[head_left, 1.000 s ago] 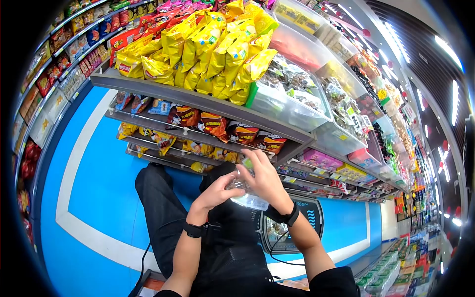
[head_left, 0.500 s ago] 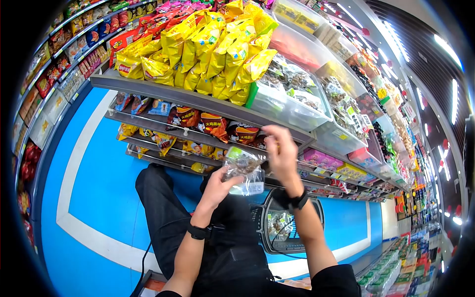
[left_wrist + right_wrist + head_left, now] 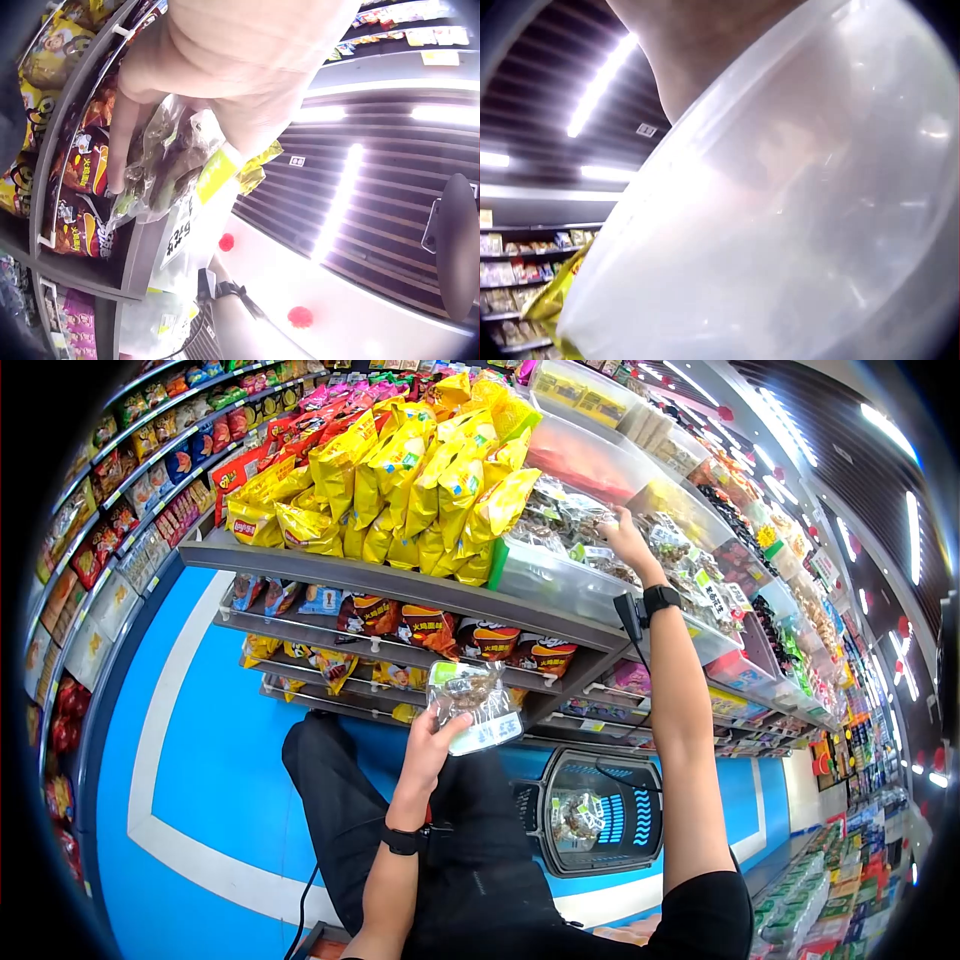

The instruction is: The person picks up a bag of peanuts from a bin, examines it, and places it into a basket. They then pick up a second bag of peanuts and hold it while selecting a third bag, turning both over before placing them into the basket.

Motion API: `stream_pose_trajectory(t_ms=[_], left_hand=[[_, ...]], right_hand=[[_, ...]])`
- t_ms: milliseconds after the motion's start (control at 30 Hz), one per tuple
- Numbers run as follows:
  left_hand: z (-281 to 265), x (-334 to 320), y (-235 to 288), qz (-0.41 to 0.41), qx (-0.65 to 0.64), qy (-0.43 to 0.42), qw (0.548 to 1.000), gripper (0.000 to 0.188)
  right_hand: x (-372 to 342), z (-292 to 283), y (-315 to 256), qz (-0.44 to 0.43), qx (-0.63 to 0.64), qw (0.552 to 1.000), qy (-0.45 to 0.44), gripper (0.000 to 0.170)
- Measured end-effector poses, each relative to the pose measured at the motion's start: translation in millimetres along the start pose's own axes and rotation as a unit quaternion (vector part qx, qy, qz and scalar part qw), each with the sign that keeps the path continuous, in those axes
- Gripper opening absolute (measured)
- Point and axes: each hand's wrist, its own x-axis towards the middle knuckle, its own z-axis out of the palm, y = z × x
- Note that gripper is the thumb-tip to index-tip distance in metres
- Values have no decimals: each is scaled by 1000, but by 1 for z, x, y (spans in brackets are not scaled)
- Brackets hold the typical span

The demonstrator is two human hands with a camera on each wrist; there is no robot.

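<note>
Left hand (image 3: 428, 748) pinches clear plastic green-labelled packet (image 3: 476, 692) before grey shelves (image 3: 300, 566); one-edge hold risks slipping. Right hand (image 3: 628, 542) inside translucent plastic bin (image 3: 560, 585), grip unclear; snagged clear packets (image 3: 545, 512) could spill.

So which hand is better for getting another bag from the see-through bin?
Probably the right hand: it reaches into the bin, near the bags inside. The left hand is busy holding one packet.

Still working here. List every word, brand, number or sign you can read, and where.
"火鸡面味": dark brown-and-orange plastic snack bags.
Too blurred: white label on the clear plastic packet in the left hand.
Too small: logos on the glossy yellow plastic bags.
</note>
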Motion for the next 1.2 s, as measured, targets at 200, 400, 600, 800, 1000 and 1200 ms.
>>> stream_pose_trajectory(t_ms=[200,400,600,800,1000,1200], left_hand=[[3,-1,1,1,-3,-6,1000,28],[-2,1,-1,3,-12,-2,1000,29],[-3,2,0,2,-10,5,1000,28],[-5,3,-1,9,-11,7,1000,27],[-5,4,-5,3,-17,5,1000,28],[-6,3,-1,19,-16,10,1000,29]], right_hand=[[-1,5,-22,19,-182,980,-72,62],[-5,6,-28,34,-117,992,38,63],[0,-11,-47,51,39,977,202,55],[-3,-50,-78,21,180,943,279,41],[-12,-64,-98,-75,61,939,329,36],[-70,-63,-143,-53,350,905,237,46]])
